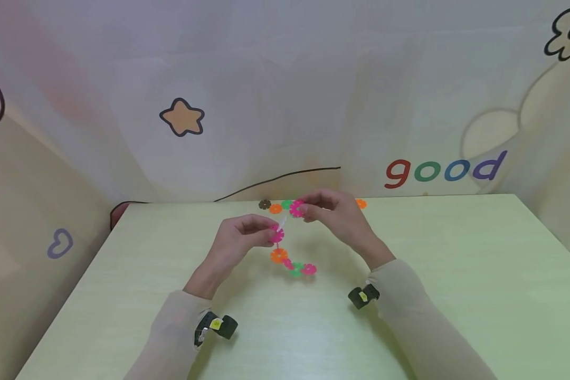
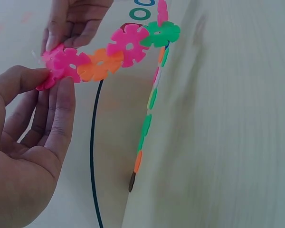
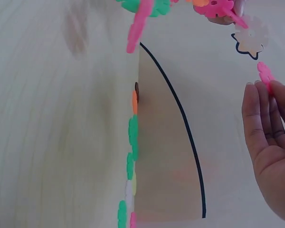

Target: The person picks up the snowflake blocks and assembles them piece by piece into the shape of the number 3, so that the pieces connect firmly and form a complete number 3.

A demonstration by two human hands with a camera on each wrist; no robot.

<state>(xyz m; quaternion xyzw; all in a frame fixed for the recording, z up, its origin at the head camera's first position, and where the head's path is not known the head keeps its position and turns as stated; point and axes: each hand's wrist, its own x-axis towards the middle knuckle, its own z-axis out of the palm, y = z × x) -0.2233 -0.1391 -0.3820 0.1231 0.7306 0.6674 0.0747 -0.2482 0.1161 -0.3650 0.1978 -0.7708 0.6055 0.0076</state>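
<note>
My left hand (image 1: pixel 271 232) pinches the top pink disc (image 1: pixel 276 235) of a chain of snowflake discs (image 1: pixel 290 263). The chain hangs in orange, pink and green down to the pale green table (image 1: pixel 437 274). A clear whitish disc (image 1: pixel 281 224) sticks up from that top disc. My right hand (image 1: pixel 304 210) pinches a single pink disc (image 1: pixel 296 209) close beside the clear one. In the left wrist view my left hand (image 2: pixel 54 80) holds the chain (image 2: pixel 109 57). The right wrist view shows my right hand (image 3: pixel 270 88), its pink disc (image 3: pixel 265 76) and the clear disc (image 3: pixel 251 35) a little apart.
Loose discs lie along the table's far edge: a brown one (image 1: pixel 264 204), orange (image 1: pixel 275 208), green (image 1: pixel 286 203) and another orange (image 1: pixel 360 203). A patterned cloth wall (image 1: pixel 285 105) rises right behind them. A small camera (image 1: pixel 218 324) sits on each wrist.
</note>
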